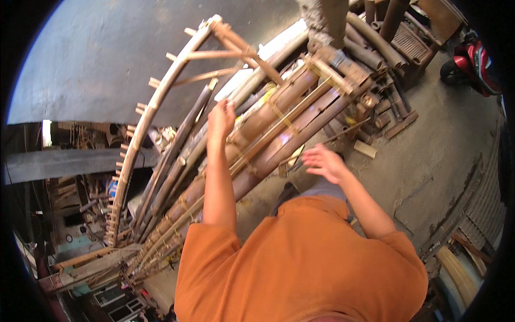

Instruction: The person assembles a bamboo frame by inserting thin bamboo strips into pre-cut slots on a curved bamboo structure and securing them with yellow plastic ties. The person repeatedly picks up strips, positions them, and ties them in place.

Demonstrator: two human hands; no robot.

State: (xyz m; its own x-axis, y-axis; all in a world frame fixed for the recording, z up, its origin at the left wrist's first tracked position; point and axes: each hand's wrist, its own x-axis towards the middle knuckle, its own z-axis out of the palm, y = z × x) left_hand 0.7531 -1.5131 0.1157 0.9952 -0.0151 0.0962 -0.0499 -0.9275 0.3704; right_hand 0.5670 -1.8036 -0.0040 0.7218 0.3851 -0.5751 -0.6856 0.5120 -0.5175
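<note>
Just one cam, strapped on my head, fisheye. It looks steeply down over my shirt, close on the bamboo.

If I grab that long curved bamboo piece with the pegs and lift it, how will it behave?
The curved bamboo frame is long and thin, so it would probably flex and swing at the ends. Its sticking-out pegs may snag the bamboo poles beside it. Probably light for its length.

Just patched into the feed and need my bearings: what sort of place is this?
Probably a bamboo furniture workshop, partly open-air. A bamboo frame lies among stacked poles, a curved bamboo piece stands beside it, and the floor is bare concrete. The left hand rests on the frame; the right hand hovers open.
</note>
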